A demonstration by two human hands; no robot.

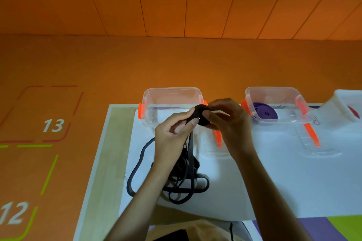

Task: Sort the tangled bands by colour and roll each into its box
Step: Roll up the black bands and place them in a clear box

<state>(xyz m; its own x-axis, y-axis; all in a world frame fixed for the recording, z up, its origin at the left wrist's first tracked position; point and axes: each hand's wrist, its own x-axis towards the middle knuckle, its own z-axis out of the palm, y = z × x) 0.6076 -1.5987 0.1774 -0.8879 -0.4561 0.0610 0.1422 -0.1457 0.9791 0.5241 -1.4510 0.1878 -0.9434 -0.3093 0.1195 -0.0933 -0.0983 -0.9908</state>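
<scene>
A purple band is already rolled in its box. The black band is partly rolled, held in both grips, left hand and right hand; its tail lies loose on the counter. A red band, perhaps, sits by the far right edge.

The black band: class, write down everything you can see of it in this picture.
The black band is a long, flat, rubbery-looking strap. One end is wound into a small tight roll, pinched between the fingers of the left hand and the right hand, held up in front of the empty clear box. From the roll it hangs down to a loose, tangled heap of loops lying on the white table.
</scene>
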